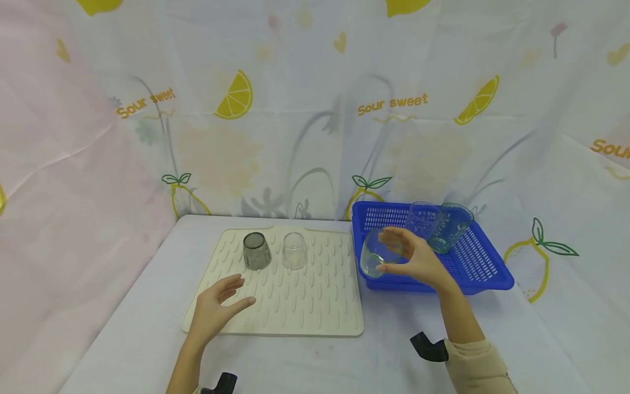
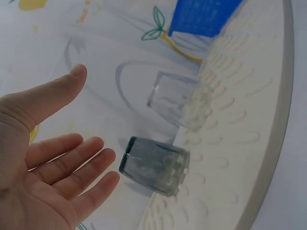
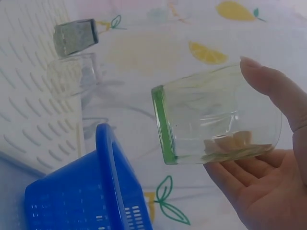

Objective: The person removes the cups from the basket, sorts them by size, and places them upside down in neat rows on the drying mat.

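My right hand (image 1: pixel 418 262) grips a clear glass with a greenish base (image 3: pixel 211 120), thumb on one side and fingers on the other. In the head view that glass overlaps the near left part of the blue basket (image 1: pixel 484 273). Over the near left part of the ribbed cream mat (image 1: pixel 315 306), my left hand (image 1: pixel 216 306) holds nothing, its thumb and fingers spread apart. A smoky grey glass (image 1: pixel 257 251) stands on the mat beyond that hand, and a small clear glass (image 1: pixel 294 251) stands to its right.
Inside the basket, a clear tumbler (image 1: pixel 420 219) and a tall greenish tumbler (image 1: pixel 450 227) lean toward the back. The basket stands against the mat's right side on a white-covered table (image 1: pixel 325 361). A lemon-printed cloth (image 1: pixel 295 109) hangs behind.
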`<control>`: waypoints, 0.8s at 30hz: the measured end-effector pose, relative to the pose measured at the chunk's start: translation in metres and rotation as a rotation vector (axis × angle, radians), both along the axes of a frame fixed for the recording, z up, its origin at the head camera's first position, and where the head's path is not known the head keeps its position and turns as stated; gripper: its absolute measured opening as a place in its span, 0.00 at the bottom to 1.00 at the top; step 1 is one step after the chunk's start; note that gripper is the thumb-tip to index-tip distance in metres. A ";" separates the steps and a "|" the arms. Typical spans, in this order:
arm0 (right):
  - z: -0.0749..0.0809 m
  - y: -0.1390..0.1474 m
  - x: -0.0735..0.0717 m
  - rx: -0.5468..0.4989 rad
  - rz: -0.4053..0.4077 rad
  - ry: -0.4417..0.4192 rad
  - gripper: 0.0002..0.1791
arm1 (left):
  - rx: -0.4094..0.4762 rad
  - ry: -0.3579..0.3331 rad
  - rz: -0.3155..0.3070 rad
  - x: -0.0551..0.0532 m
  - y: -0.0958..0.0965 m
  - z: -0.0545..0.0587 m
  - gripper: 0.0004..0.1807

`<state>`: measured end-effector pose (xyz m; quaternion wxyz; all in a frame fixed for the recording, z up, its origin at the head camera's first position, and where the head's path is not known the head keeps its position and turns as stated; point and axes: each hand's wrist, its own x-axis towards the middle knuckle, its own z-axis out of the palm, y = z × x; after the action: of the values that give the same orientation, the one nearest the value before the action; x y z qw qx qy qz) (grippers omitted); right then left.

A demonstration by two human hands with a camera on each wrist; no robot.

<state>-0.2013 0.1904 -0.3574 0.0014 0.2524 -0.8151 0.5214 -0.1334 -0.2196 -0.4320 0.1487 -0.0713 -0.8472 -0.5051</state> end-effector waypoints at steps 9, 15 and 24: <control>-0.001 -0.010 0.005 0.012 0.040 0.052 0.42 | 0.088 0.025 -0.162 -0.015 0.028 0.012 0.32; -0.001 -0.015 0.007 -0.003 0.060 0.065 0.42 | 0.124 -0.003 -0.245 -0.023 0.051 0.026 0.33; -0.002 -0.026 0.009 -0.040 0.129 0.069 0.42 | 0.141 -0.021 -0.340 -0.031 0.079 0.038 0.35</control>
<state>-0.1923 0.1639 -0.3595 0.0011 0.3223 -0.7860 0.5275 -0.1645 -0.1403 -0.3942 0.0570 -0.1977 -0.7867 -0.5820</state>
